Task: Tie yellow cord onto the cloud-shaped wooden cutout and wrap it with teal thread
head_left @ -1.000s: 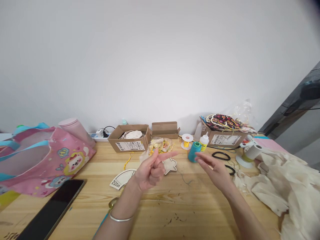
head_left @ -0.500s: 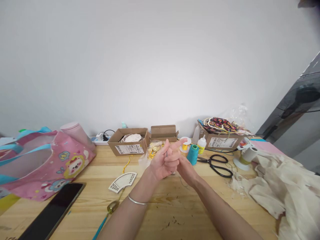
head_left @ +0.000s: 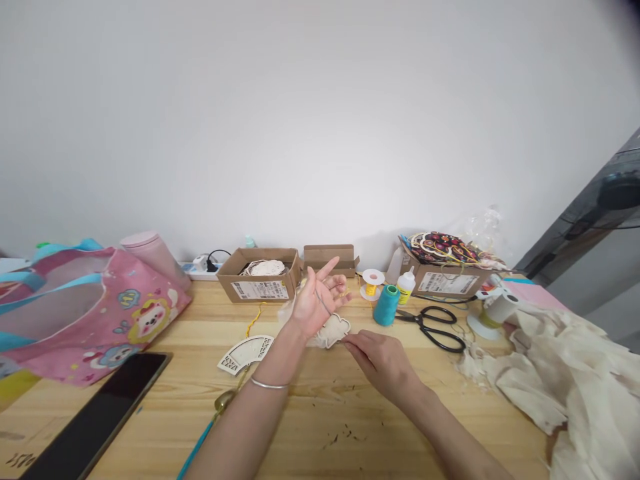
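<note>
My left hand point(head_left: 320, 303) is raised palm up, its fingers apart and a little curled. A thin grey thread point(head_left: 323, 304) crosses its palm. Just below and right of it is a pale cloud-shaped cut-out point(head_left: 336, 329) with a darker outline, partly hidden. My right hand point(head_left: 383, 360) is closed in a pinch, fingertips at the cut-out's lower right edge; what lies between them is too small to make out. Left of my forearm, a fan-shaped cut-out point(head_left: 246, 354) lies on the table with a yellow cord, a brass-coloured bell point(head_left: 225, 400) and a blue tassel.
At the back stand a cardboard box point(head_left: 259, 275) of cut-outs and another box point(head_left: 440, 277) piled with patterned pieces. A teal thread cone point(head_left: 387, 305), glue bottle point(head_left: 405, 288) and black scissors point(head_left: 437, 329) lie right. Cloth point(head_left: 555, 380) covers the right side; a phone point(head_left: 103, 417) and pink bag point(head_left: 115, 313) are left.
My hands were together with fingers touching; now they are apart. The right hand has moved down toward me into a pinch, the left has opened, and the cloud-shaped cut-out has come into sight.
</note>
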Demonstrator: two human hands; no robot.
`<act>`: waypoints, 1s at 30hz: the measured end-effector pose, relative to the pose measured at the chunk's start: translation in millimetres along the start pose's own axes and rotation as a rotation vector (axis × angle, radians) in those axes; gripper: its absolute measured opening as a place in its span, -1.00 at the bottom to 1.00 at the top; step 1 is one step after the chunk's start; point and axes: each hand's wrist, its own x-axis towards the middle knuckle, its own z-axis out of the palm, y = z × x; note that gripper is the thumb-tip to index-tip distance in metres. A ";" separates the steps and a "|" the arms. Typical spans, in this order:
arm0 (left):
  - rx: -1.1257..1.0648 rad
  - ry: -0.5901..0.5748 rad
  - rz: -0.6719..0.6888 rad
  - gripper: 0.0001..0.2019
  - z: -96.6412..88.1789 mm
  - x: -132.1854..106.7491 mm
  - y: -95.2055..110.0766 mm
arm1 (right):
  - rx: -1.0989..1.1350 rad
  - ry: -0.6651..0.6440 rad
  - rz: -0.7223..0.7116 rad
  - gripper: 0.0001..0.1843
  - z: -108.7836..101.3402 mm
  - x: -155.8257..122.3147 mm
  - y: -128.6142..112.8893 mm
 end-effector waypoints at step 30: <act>0.304 -0.411 -0.742 0.03 -28.5 -20.4 -40.4 | 0.087 -0.163 -0.256 -0.86 -42.7 70.3 13.1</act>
